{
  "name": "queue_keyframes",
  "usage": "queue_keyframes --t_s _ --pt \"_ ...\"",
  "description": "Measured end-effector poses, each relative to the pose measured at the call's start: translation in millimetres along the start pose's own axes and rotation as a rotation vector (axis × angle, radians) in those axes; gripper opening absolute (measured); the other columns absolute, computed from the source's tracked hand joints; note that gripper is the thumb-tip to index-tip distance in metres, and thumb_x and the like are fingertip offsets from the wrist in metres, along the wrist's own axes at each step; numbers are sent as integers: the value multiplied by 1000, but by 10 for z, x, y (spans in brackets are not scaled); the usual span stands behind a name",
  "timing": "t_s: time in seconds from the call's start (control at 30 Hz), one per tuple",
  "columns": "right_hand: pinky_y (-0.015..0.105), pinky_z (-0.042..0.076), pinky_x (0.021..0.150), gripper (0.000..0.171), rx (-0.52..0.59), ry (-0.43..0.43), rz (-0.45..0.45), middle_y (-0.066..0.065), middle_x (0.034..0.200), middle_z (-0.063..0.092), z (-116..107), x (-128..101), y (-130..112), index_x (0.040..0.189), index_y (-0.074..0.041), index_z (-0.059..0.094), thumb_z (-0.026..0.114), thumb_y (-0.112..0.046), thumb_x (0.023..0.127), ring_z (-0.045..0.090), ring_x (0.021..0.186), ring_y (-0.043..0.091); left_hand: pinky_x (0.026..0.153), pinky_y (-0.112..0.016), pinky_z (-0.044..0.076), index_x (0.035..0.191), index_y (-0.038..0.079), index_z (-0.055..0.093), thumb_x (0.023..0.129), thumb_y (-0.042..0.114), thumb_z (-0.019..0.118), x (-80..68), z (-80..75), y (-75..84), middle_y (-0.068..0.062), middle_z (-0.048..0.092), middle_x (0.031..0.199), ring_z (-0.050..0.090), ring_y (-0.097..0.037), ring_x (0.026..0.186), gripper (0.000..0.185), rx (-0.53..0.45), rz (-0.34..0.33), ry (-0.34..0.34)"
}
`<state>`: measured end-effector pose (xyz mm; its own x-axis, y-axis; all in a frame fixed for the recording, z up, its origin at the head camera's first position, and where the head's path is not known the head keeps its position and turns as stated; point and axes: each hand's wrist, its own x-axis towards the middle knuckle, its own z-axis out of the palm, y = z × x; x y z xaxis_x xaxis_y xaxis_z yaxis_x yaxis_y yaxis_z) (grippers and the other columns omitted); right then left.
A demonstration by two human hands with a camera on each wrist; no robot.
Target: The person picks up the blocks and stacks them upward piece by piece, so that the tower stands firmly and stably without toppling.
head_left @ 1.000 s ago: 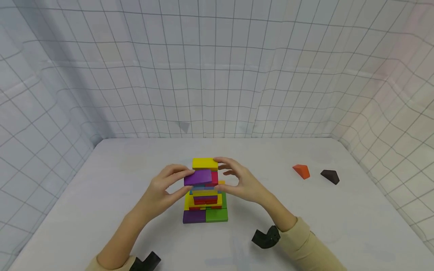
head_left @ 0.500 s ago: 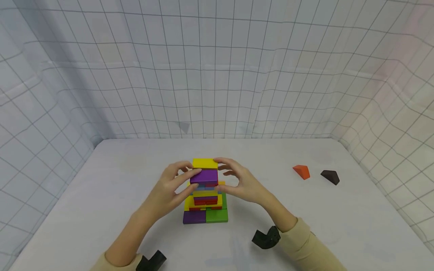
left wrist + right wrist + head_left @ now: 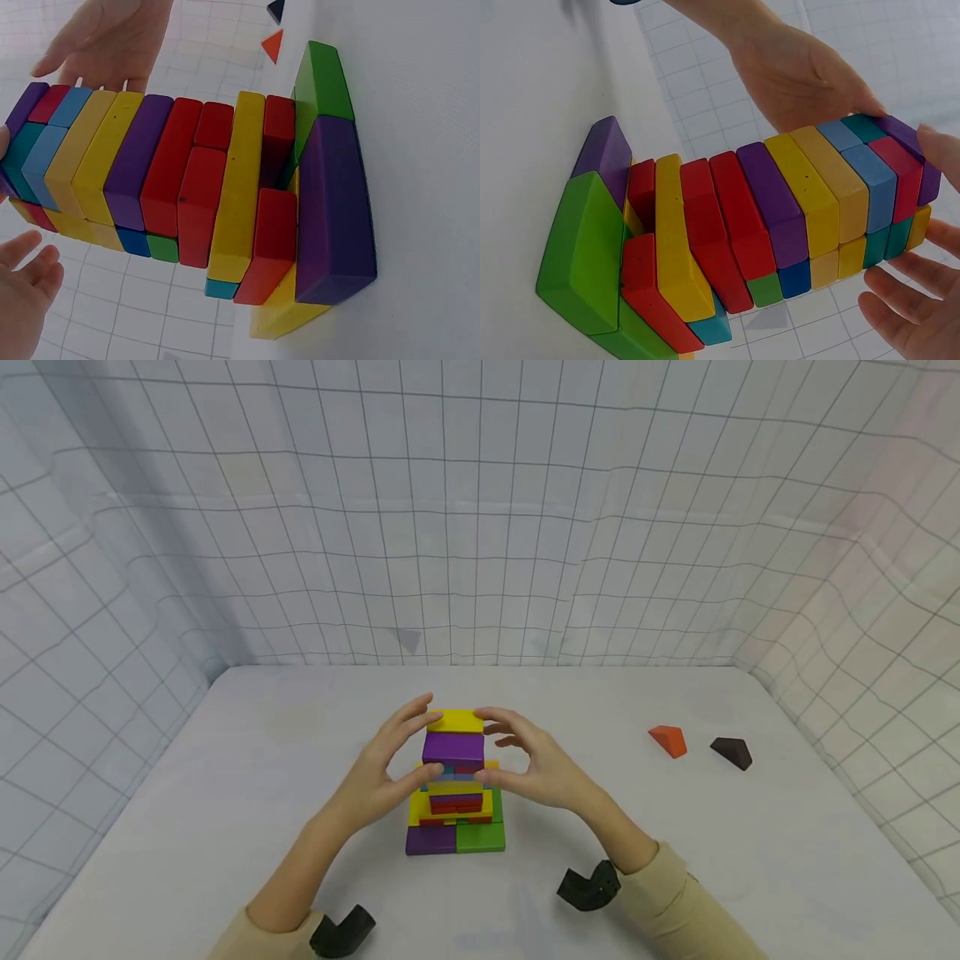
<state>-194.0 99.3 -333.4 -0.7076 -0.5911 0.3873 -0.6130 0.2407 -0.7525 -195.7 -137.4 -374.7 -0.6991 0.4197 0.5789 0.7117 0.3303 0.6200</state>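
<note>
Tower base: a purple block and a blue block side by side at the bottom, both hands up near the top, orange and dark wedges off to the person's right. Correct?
Not quite. The base pairs the purple block with a green block, not a blue one; the head view shows it. The rest holds: left hand and right hand flank the tower's top, and the orange wedge and dark wedge lie to the right.

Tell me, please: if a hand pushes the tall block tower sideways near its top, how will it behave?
The block tower would likely topple, being tall on a small base. Its layers look loosely stacked and uneven, so blocks would probably slide apart. The blocks look rigid, unlikely to bend.
</note>
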Motion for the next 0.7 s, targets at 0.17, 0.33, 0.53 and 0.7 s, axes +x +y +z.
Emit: queue_keyframes --t_s 0.17,0.33,0.53,0.7 --pt "45 44 92 59 4 10 -12 16 134 44 33 -1 135 133 1 38 66 -2 81 48 115 28 100 -61 28 134 12 43 84 5 64 -10 28 -11 -8 36 142 30 -27 131 54 -115 -74 -29" --pt "37 44 94 58 4 13 -20 6 136 43 59 -6 332 136 -9 38 65 -12 85 47 117 20 101 -51 34 132 11 45 83 3 64 -20 48 -23 -7 40 138 36 -25 126 53 -128 -92 -19" --pt "39 44 94 57 5 20 -26 8 135 44 48 -8 249 135 -6 39 65 -10 85 48 116 22 101 -24 36 131 4 45 82 -1 64 -12 59 -39 -12 41 135 38 -18 123 52 -191 -39 -11" --pt "35 44 95 56 -3 27 -28 4 136 44 64 -15 351 136 -11 39 64 -20 87 47 117 18 101 -22 35 129 2 45 82 0 65 -9 69 -43 -14 40 134 37 -15 124 52 -238 -31 -7"
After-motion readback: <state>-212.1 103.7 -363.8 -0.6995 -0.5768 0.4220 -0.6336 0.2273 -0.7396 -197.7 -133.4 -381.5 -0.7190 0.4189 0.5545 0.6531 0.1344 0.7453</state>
